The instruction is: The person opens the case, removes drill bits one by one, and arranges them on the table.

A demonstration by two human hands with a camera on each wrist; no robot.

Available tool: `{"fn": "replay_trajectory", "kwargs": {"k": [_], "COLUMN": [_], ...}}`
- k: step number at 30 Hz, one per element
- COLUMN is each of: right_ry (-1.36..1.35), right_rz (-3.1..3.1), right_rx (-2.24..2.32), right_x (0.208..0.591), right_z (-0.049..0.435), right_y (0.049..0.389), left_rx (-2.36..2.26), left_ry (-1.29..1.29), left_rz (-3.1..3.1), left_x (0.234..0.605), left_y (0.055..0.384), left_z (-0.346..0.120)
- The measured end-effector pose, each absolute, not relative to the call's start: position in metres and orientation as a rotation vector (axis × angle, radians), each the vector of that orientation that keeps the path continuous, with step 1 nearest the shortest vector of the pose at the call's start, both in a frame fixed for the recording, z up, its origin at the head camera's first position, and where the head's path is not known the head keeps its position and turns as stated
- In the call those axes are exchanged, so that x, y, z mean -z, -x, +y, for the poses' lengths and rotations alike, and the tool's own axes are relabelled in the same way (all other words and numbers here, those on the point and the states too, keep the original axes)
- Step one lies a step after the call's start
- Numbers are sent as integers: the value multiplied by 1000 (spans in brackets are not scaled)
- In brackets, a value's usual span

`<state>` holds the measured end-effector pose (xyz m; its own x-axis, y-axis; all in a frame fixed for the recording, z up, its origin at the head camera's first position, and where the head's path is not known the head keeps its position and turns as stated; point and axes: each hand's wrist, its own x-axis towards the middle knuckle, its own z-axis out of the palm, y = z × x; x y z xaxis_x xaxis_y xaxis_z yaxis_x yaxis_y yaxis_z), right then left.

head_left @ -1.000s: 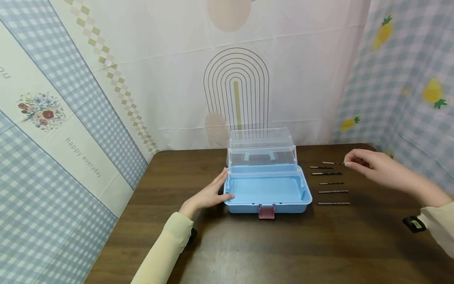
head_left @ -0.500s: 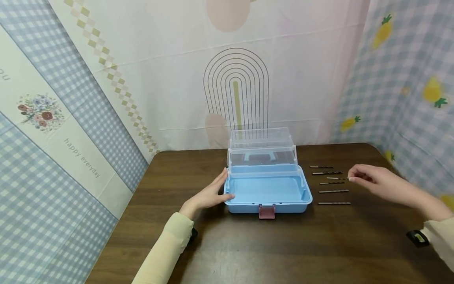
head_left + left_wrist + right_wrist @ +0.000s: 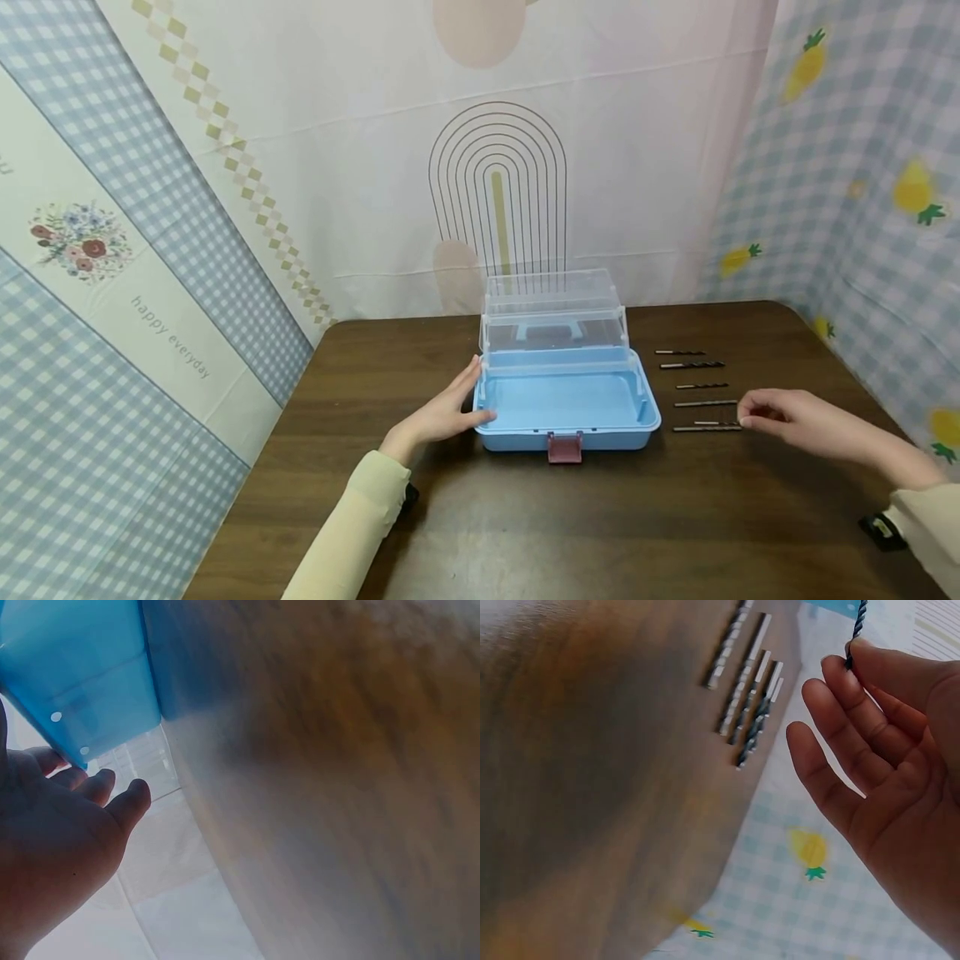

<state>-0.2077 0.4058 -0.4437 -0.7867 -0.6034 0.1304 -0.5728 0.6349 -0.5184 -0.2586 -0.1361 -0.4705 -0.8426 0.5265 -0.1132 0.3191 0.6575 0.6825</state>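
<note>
Pinched by its fluted end between thumb and index finger of my right hand (image 3: 802, 423) is a thin drill bit (image 3: 861, 619). Its shank points left, over the front of a column of drill bits (image 3: 705, 404) on the table. The other right fingers are loosely bent in the right wrist view. A light blue plastic toolbox (image 3: 517, 442) stands opened left of the bits. My left hand (image 3: 435, 414) rests against its left side, fingers extended along the wall and thumb over the front left corner. In the left wrist view the fingertips (image 3: 135, 793) lie at the box's edge.
The toolbox's clear lid and trays (image 3: 555, 292) stand raised at the back. A pink latch (image 3: 564, 448) hangs at its front. All this is on a dark wooden table (image 3: 525, 533), with a patterned cloth (image 3: 645, 167) behind it.
My right hand has moved toward the front of the table with the pinched drill bit, from the back of the column to the frontmost bit. The left hand and toolbox have stayed put.
</note>
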Motion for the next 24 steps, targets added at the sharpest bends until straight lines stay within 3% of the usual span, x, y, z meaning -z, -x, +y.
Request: {"fn": "replay_trajectory", "kwargs": {"k": [24], "right_ry": [1029], "right_rz": [2644], "right_rx": [807], "right_x": [477], "right_z": [411], "right_y": [208], "left_rx": [-975], "left_ry": [-678], "left_rz": [2570], "left_x": [469], "left_y": [258], "left_z": [-137]}}
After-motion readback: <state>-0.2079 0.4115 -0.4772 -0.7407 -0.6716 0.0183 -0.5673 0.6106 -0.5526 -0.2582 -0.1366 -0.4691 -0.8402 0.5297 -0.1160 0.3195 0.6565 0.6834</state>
